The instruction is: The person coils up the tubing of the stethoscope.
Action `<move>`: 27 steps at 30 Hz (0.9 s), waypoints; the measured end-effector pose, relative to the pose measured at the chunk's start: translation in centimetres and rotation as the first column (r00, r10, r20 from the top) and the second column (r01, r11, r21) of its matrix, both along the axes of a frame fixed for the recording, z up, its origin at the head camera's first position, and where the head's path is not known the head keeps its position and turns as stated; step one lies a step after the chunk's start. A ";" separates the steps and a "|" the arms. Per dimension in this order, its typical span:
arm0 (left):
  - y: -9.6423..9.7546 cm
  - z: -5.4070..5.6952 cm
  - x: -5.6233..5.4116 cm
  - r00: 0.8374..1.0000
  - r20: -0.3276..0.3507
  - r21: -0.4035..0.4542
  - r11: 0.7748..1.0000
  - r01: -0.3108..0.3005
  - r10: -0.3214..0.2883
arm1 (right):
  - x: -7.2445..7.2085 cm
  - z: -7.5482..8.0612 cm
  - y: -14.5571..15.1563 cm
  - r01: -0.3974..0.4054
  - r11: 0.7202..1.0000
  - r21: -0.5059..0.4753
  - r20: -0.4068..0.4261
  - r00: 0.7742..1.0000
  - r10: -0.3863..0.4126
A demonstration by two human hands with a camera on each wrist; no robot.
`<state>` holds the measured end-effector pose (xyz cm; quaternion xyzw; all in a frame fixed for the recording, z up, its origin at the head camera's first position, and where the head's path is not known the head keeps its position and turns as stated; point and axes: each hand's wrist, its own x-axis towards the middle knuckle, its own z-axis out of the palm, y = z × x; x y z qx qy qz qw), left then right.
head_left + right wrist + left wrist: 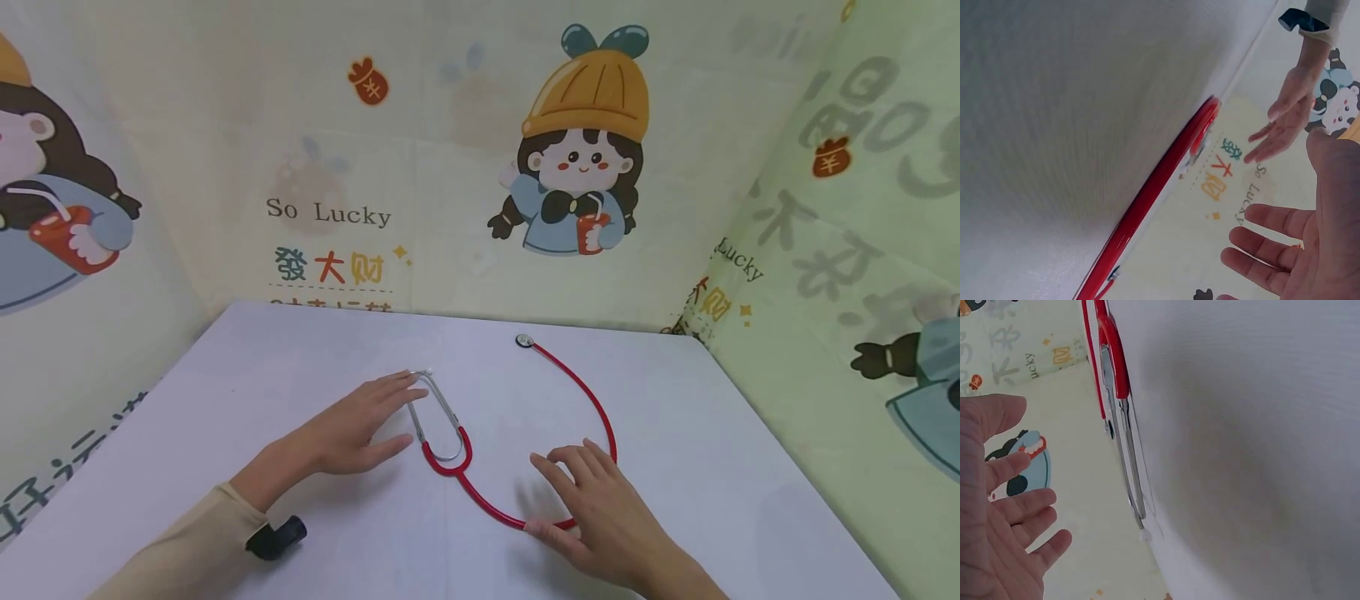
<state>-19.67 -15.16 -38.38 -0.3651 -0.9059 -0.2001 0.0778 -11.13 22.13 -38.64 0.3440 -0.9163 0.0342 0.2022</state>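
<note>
A stethoscope with red tubing (487, 505) lies on the white table, its tube curving right and back to a round metal chest piece (524, 341). Its silver ear tubes (442, 400) point toward the back wall. My left hand (360, 425) hovers over the left side of the ear tubes, fingers spread and relaxed, holding nothing; the left wrist view shows air between the hand and the metal. Above the lower bend of the red tube is my right hand (600, 517), its fingers loosely extended and its palm bare in the right wrist view.
The white tabletop (337, 342) meets a cartoon-printed cloth wall (450, 167) at the back, with similar cloth at left and right. A black strap-like piece (276, 538) sits at the left sleeve cuff.
</note>
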 end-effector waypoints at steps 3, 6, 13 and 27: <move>0.4 0.0 -0.3 1.000 0.010 -0.026 1.000 0.017 -0.017 | 0.2 0.0 -0.2 0.010 1.000 0.020 0.027 1.000 -0.010; 0.7 0.1 -0.6 0.999 0.023 -0.041 0.999 0.032 -0.031 | 0.4 0.1 -0.4 0.015 0.999 0.041 0.073 0.997 -0.018; 1.4 0.1 -1.5 0.997 0.050 -0.101 0.993 0.058 -0.053 | 0.7 0.3 -0.8 0.008 0.994 0.108 0.228 0.973 -0.033; 2.5 -0.3 -3.1 0.982 0.186 -0.201 0.977 0.070 -0.032 | 1.2 0.0 -1.3 -0.095 0.982 0.164 0.210 0.976 0.060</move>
